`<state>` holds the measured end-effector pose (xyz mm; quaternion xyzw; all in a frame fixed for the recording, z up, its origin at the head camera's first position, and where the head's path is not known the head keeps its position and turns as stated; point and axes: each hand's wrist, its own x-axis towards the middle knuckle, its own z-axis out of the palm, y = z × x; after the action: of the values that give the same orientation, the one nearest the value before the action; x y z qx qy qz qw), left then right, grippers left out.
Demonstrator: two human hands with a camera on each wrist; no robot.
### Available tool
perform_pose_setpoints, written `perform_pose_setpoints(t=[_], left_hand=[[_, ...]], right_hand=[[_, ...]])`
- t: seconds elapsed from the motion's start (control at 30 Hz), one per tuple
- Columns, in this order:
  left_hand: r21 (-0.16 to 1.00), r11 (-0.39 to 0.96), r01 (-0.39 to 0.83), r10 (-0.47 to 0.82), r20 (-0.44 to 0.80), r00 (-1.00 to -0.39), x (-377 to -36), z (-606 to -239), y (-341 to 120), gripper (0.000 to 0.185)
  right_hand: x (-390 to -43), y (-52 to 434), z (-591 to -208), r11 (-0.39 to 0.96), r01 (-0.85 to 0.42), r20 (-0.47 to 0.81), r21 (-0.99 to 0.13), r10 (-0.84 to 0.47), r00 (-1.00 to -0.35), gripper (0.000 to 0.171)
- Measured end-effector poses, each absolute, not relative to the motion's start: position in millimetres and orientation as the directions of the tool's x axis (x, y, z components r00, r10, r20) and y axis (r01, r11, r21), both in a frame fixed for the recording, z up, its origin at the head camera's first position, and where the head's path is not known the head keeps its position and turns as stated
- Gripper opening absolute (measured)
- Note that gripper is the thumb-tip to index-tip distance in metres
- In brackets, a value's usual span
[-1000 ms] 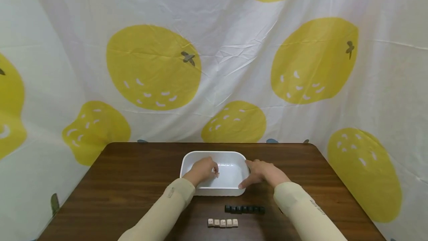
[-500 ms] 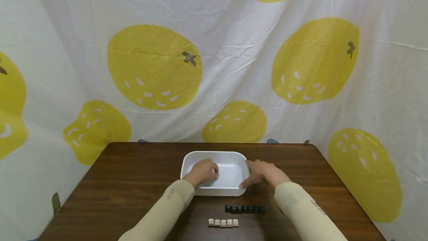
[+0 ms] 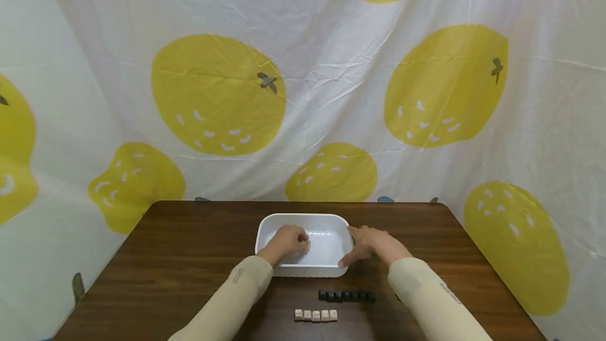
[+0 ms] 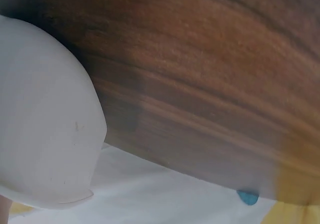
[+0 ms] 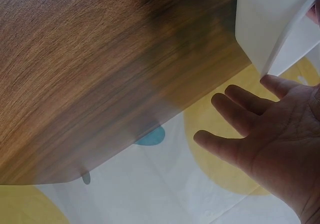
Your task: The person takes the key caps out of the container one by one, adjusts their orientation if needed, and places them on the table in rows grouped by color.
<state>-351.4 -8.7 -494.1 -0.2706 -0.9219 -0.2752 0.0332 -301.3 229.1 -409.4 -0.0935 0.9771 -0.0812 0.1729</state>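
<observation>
White tub [image 3: 326,222] set at mid-desk [image 3: 180,257], long side toward the person, flanked by both hands. Left hand [image 3: 288,241] reaching over the near-left rim and down inside the tub, fingers curled, pinching a small pale keycap [image 3: 306,245] at the fingertips just above the tub floor. Right hand [image 3: 371,244] resting against the right end wall of the tub from outside, fingers relaxed and fairly straight, thumb down near the near-right corner, holding nothing; seen from the right wrist with fingers [image 5: 240,111] loosely spread beside the tub's white wall [image 5: 270,19]. From the left wrist, only the tub's rounded outer wall [image 4: 45,134] and the brown desk [image 4: 210,84] visible, hand itself out of view.

Nearer the person, apart from the tub: a short row of black keycaps [image 3: 346,296] just below the tub's near-right corner, and a row of beige keycaps [image 3: 315,315] closer still, slightly left of the black row. Lemon-print cloth [image 3: 303,78] hanging behind the desk.

Against the earlier frames: left hand drawn slightly back and left within the tub, keycap tucked closer against the fingers and less exposed than a second ago. Right hand, tub and both keycap rows unchanged in place.
</observation>
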Motion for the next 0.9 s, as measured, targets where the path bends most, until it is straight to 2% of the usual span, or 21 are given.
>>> perform_pose_setpoints(t=[0.33,0.53,0.77,0.9], left_hand=[[0.694,0.562,0.45,0.394,0.254,-0.884,-348,-480,-16,0.011],[0.724,0.534,0.437,0.373,0.263,-0.89,-343,-478,-20,0.011],[0.792,0.496,0.356,0.331,0.206,-0.921,-338,-475,-22,0.01],[0.781,0.505,0.367,0.333,0.215,-0.918,-336,-473,-23,0.01]], right_hand=[[-302,229,-406,0.967,-0.156,-0.311,-0.199,-0.214,-0.926,0.106],[-302,229,-408,0.968,-0.148,-0.321,-0.202,-0.209,-0.924,0.106],[-302,229,-408,0.967,-0.15,-0.324,-0.208,-0.213,-0.922,0.107],[-301,229,-409,0.966,-0.156,-0.323,-0.205,-0.217,-0.921,0.107]])
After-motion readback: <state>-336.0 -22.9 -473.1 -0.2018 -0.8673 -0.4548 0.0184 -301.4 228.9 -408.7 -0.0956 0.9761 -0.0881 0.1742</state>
